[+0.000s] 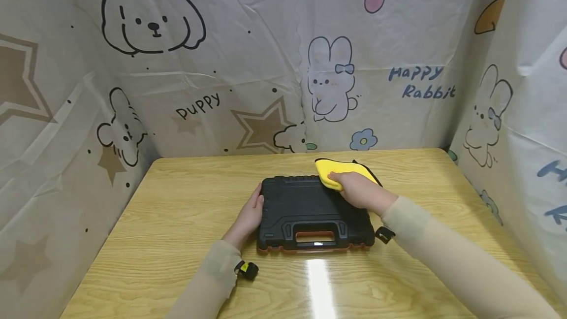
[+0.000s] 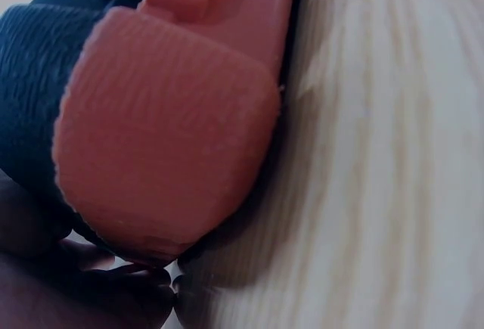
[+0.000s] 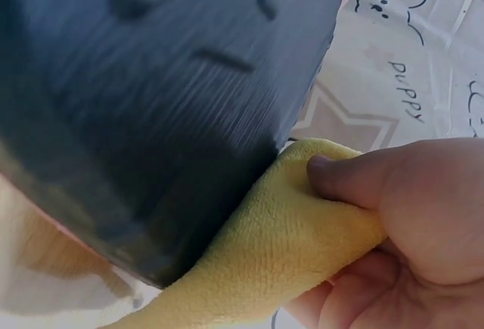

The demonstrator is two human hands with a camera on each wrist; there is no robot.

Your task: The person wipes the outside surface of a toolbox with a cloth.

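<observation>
A black plastic tool case [image 1: 301, 206] with an orange lower half lies flat on the wooden table, its handle toward me. At the case's left side, my left hand [image 1: 250, 215] holds the edge; in the left wrist view its fingers [image 2: 113, 295] are dark beside the orange corner [image 2: 166, 132]. My right hand [image 1: 356, 191] grips a folded yellow cloth [image 1: 330, 169] with dark edging over the case's far right part. In the right wrist view the thumb presses on the cloth [image 3: 265, 246], which touches the case's edge. The fingers under the cloth are partly hidden.
The light wooden table [image 1: 190, 201] extends around the case, with a bright reflection in front. A white printed curtain [image 1: 248, 63] with cartoon animals hangs behind the table and along both sides. Small black wrist cameras are strapped over both sleeves.
</observation>
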